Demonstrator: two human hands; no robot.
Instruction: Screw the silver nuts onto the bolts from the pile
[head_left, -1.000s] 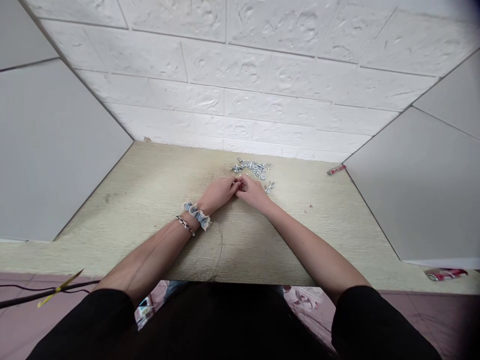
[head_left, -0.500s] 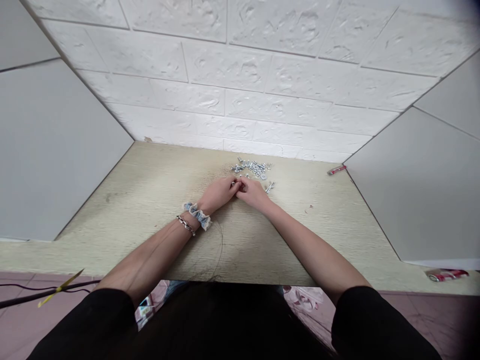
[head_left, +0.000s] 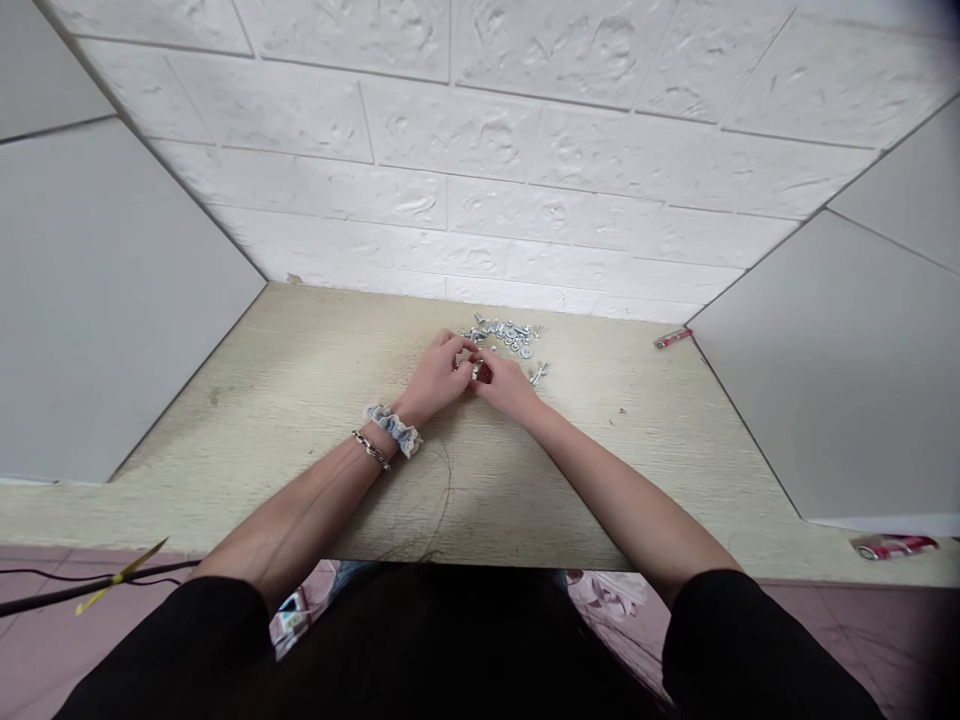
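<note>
Curled, slightly parted fingertips are brought together by the left hand (head_left: 435,385) and right hand (head_left: 511,388); whether a small metal piece is gripped cannot be told. Beyond them, mixed bolts and washers (head_left: 513,335) are left loose; a few bolts (head_left: 540,374) are set apart, seemingly partial progress.

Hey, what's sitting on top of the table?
Screws and washers lie near the wall, more screws beside the right hand, and two red things farther right. What lies under that hand or the left hand is hidden.
</note>
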